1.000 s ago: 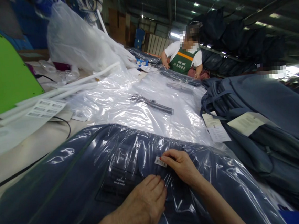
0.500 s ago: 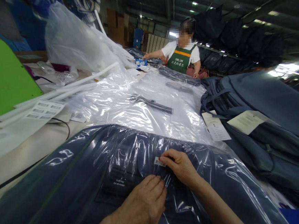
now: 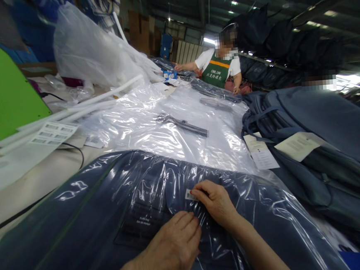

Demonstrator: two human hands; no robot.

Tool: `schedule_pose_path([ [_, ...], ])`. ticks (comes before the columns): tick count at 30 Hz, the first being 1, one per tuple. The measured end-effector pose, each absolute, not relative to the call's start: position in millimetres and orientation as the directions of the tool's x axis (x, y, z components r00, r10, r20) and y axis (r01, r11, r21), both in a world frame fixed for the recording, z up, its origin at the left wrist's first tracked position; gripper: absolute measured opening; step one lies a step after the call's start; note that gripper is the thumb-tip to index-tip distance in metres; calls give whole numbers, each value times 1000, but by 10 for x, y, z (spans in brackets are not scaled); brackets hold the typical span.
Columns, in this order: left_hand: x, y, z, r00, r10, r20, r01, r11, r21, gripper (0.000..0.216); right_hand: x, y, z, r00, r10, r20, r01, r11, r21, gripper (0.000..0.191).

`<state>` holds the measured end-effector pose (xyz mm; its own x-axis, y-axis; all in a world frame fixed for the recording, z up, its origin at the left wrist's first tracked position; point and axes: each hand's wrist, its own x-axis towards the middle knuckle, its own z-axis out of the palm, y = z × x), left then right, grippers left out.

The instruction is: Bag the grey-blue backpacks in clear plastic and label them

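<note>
A dark blue bag sealed in a clear plastic bag lies across the near edge of the table. My left hand rests flat on the plastic, fingers together and stretched out, holding nothing. My right hand is just beyond it, its fingertips pinched on a small white sticker label that lies on the plastic. A dark printed panel shows through the plastic left of my hands.
Clear plastic bags cover the table middle, with a dark strap on them. Blue bags with paper tags pile up at right. A green machine, label sheets and a black cable sit left. A co-worker stands at the far end.
My hands have hardly moved; the right hand stays on the sticker. The co-worker at the far end stretched an arm out to the left.
</note>
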<state>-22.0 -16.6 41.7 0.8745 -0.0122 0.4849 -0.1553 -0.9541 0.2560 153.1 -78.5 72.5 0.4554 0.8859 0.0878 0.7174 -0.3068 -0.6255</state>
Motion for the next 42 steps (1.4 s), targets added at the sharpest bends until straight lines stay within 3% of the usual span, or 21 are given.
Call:
schedule_pose_path([
  [17, -201, -169, 404, 875, -15, 484, -161, -952, 260, 31, 1462, -824, 577, 367, 888, 278, 882, -237, -408, 12],
  [22, -216, -169, 402, 882, -29, 471, -161, -957, 243, 32, 1434, -814, 550, 387, 869, 308, 891, -267, -367, 13],
  [25, -213, -165, 408, 881, -32, 472, -169, -953, 252, 31, 1421, -796, 537, 422, 848, 322, 880, -297, -371, 5],
  [29, -203, -163, 423, 880, -20, 475, -165, -950, 266, 30, 1402, -778, 540, 510, 792, 335, 836, -366, -409, 27],
  [34, -210, -163, 450, 879, -12, 477, -160, -949, 271, 29, 1388, -791, 572, 492, 759, 426, 869, -403, -286, 17],
  [37, -213, -168, 466, 897, -16, 441, -156, -946, 283, 31, 1365, -812, 602, 344, 807, 479, 938, -278, -206, 6],
  [40, -199, -177, 468, 910, -17, 415, -158, -938, 309, 26, 1304, -855, 633, 90, 874, 477, 996, -83, -34, 21],
  [42, -182, -177, 459, 906, -25, 423, -172, -933, 315, 21, 1247, -899, 645, 12, 902, 432, 997, -45, 65, 29],
])
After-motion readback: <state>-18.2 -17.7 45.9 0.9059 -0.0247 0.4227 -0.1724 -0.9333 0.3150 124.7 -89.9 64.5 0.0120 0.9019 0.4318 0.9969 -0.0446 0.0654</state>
